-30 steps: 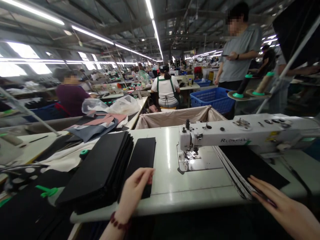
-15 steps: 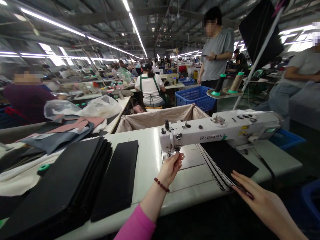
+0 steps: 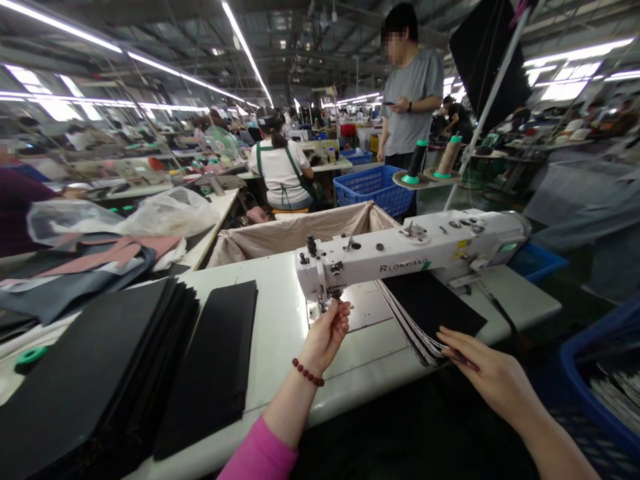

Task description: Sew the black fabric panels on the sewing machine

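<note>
At the needle end of the white sewing machine (image 3: 373, 257), my left hand (image 3: 326, 337) is closed in a pinch beside the presser foot. What its fingertips hold is too small to make out. My right hand (image 3: 483, 367) lies at the near corner of a stack of black panels (image 3: 433, 303) with pale edges, touching it with the fingertips. A slim dark object shows partly between its fingers and thumb; its kind is hidden. The stack rests partly under the machine arm. To the left lie a narrow pile of black panels (image 3: 213, 363) and a taller pile (image 3: 100, 360).
Behind the worktable (image 3: 277, 313) hangs a cloth-lined bin (image 3: 280, 237). Two thread cones (image 3: 417, 160) stand above the machine. A blue basket (image 3: 575, 373) is at the right. A standing person (image 3: 413, 87) and a seated person (image 3: 280, 167) are beyond.
The view has turned to the right, so the scene sits further left, and more of the blue basket shows. Both hands keep their places at the machine and the stack.
</note>
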Demonstrator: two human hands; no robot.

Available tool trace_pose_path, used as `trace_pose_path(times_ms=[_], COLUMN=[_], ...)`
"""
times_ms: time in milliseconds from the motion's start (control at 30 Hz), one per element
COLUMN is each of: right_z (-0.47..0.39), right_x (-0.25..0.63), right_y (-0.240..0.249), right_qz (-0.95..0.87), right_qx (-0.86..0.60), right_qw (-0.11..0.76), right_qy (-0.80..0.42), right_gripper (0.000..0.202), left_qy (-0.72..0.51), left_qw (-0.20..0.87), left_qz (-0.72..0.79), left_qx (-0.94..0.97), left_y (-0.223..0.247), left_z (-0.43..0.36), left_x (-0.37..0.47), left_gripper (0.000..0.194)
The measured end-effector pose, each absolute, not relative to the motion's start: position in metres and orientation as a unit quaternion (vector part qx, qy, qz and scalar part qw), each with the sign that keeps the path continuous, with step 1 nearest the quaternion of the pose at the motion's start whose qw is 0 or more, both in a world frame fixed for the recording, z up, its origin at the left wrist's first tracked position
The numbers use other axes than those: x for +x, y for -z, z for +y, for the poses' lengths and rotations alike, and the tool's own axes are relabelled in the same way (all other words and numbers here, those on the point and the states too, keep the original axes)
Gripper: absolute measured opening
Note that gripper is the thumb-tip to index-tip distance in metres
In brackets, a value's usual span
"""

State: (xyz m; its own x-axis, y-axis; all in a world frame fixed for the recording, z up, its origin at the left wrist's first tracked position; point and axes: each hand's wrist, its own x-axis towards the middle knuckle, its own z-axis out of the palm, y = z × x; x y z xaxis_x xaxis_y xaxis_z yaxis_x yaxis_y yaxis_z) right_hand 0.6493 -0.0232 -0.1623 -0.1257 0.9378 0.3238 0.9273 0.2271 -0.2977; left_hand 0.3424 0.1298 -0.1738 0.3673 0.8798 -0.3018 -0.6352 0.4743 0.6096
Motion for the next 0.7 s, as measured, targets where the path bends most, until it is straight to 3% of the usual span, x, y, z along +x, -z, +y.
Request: trace_pose_path(times_ms=[200,400,500,600,700], right_z=[-0.043,-0.054,-0.042,-0.017,0.024], right_x=[0.627,0.514,0.477,0.467,0.465], right_y=[0.128,0.106,0.124,0.141,0.153], right_qz=[-0.754,-0.899,-0.901,-0.853,-0.828], right_qx=[-0.588,-0.316,-0.202,-0.22,-0.386], right_qw=[0.292,0.269,0.253,0.236,0.246], right_qy=[0.016,-0.138,-0.287,-0.411,-0.324], right_gripper=[0.033,0.019,0.024,0.025,0.029], left_qy=[-0.397,-0.302,-0.29,-0.307,-0.291], left_qw=[0.82,0.744,0.646,0.489,0.278], left_qz=[0.313,0.369,0.405,0.477,0.581], left_qx=[0.267,0.468,0.578,0.662,0.708], left_y=[0.171,0.157,0.168,0.187,0.203], left_z=[0.097,0.072,0.056,0.038,0.026], left_x=[0.351,0.345,0.32,0.276,0.233], left_gripper=[0.042,0.063,0.081,0.079,0.072])
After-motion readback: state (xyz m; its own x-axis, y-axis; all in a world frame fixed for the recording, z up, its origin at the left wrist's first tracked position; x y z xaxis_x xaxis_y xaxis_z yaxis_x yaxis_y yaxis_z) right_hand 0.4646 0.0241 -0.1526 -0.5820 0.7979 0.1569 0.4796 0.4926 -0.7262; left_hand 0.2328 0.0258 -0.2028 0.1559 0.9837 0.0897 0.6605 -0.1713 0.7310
